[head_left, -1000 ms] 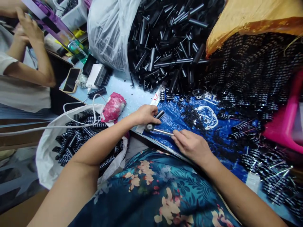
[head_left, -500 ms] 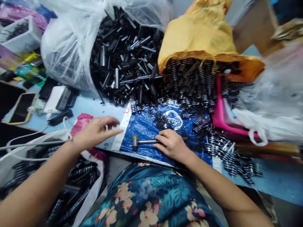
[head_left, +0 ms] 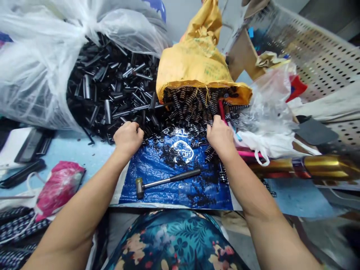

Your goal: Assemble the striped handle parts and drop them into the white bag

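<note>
On the far left of the bench (head_left: 64, 145), a white plastic bag (head_left: 36, 86) gapes over a heap of black tubes (head_left: 108, 111); these look light, stiff and smooth, likely to slide or roll, so each is best taken around its middle. At the heap's near right edge is the left hand (head_left: 128, 137), its grip narrow with fingers curled in; whether something is inside cannot be told. To its right, nearer, a small mallet (head_left: 174, 178) lies alone on a blue plastic sheet (head_left: 165, 197), head to the left; it is probably head-heavy and rigid, best taken by the dark handle at its right end. Farther off, ridged black pieces (head_left: 184, 101) spill from a yellow sack (head_left: 194, 67); they seem light, and their ribs should resist slipping if pinched at mid-length. The right hand (head_left: 221, 135) is at their right side, its grip also drawn narrow, contents hidden.
</note>
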The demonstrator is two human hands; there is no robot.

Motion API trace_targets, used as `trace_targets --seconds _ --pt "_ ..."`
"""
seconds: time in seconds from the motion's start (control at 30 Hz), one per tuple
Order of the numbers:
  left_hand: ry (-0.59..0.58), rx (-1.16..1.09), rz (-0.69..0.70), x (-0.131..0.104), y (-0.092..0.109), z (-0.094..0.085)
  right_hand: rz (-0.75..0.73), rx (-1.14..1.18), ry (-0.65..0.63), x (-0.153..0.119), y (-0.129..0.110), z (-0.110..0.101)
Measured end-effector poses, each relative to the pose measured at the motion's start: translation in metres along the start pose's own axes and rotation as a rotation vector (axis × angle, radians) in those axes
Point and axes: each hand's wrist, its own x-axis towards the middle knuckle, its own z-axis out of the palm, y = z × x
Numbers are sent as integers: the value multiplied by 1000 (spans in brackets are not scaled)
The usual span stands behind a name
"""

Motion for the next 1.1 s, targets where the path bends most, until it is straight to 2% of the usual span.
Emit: trace_targets --seconds 0.1,0.17,0.23,0.3,0.37,0.43,0.53,0.57,0.6,0.63,0.7,0.77,0.83,0.93,1.0,1.1 --pt "49 -239 -56 0 -4 -1 -27 -151 -139 24 0 10" --pt "131 -474 -102 -2 -8 -3 -42 -175 -157 29 4 15" --pt "237 -661 -125 -6 -10 -6 -44 -145 -97 28 12 16" --pt "284 -845 -115 -14 -10 -11 -76 -42 29 24 22 13" --pt "191 -1113 -116 -27 -6 -17 -128 148 186 17 29 9" --pt "-1 -1380 -183 -43 -2 -21 -137 401 321 6 28 3" --pt "-224 -1548 -363 -70 7 -22 57 757 418 -21 1 -8" --pt "-262 -1568 -417 -79 11 -21 125 874 376 -32 -14 -12" --pt "-290 -1586 -460 -86 15 -20 188 1053 258 -43 -30 -15" --pt "-318 -1603 -489 -94 19 -19 267 1279 106 -53 -48 -18" --pt "-376 -1622 -500 -105 28 -17 386 1633 -338 -70 -79 -21" --pt "-427 -1616 -475 -115 35 -18 509 1847 -554 -83 -100 -23" --pt "-451 -1598 -449 -124 40 -19 576 1972 -615 -93 -110 -26" --pt "-416 -1524 -415 -136 44 -20 585 2040 -606 -106 -114 -28" --pt "-362 -1426 -378 -142 48 -17 598 2051 -565 -112 -118 -28" --pt "-288 -1310 -291 -146 59 -11 620 2014 -425 -117 -130 -25"
